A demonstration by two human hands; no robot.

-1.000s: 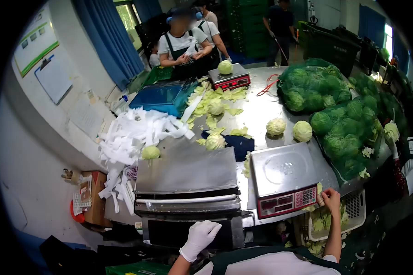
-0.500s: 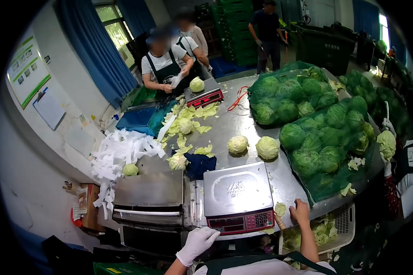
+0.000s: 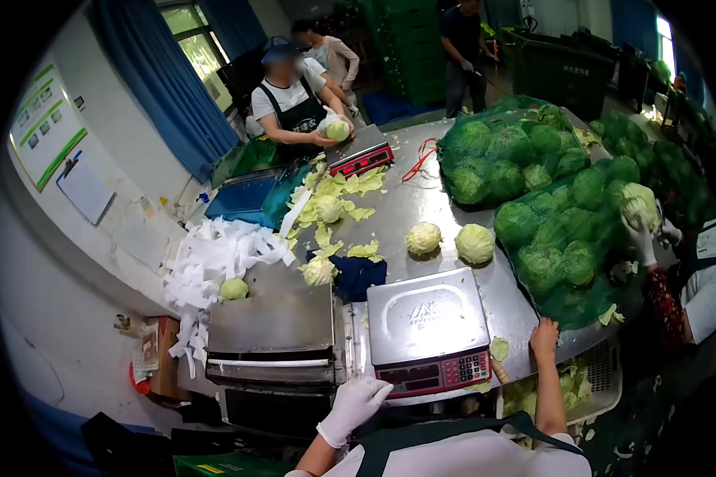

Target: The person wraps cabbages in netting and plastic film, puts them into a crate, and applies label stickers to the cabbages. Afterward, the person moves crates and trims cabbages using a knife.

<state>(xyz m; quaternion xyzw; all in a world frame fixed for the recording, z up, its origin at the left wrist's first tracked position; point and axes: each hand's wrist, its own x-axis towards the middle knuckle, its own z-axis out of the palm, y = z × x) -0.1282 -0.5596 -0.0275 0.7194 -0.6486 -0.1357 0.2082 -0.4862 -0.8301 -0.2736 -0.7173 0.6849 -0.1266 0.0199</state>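
Note:
My left hand (image 3: 358, 407), in a white glove, has its fingers pressed together by the front left corner of a digital scale (image 3: 422, 318). Nothing shows in those fingers. My right hand (image 3: 544, 337) is bare and reaches over the table's front edge. Its fingers stretch to the near corner of a green mesh bag (image 3: 565, 246) full of cabbages; whether they touch the net I cannot tell. Beside the scale lie a leaf piece (image 3: 499, 348) and a light wooden handle (image 3: 500, 372). Two trimmed cabbages, one left (image 3: 423, 238) and one right (image 3: 474, 244), sit behind the scale.
A wrapping machine (image 3: 270, 318) stands left, with white strips (image 3: 223, 262) behind it. A leaf crate (image 3: 605, 389) sits below the table. Across it, a co-worker (image 3: 290, 107) holds a cabbage (image 3: 337, 129) by another scale (image 3: 362, 151). At right, another person's gloved hand (image 3: 644, 238) holds a cabbage (image 3: 639, 204).
My right hand has moved forward toward the mesh bag. My left hand stays near the scale's corner. The co-worker across has lifted the cabbage off the far scale. The view has shifted slightly.

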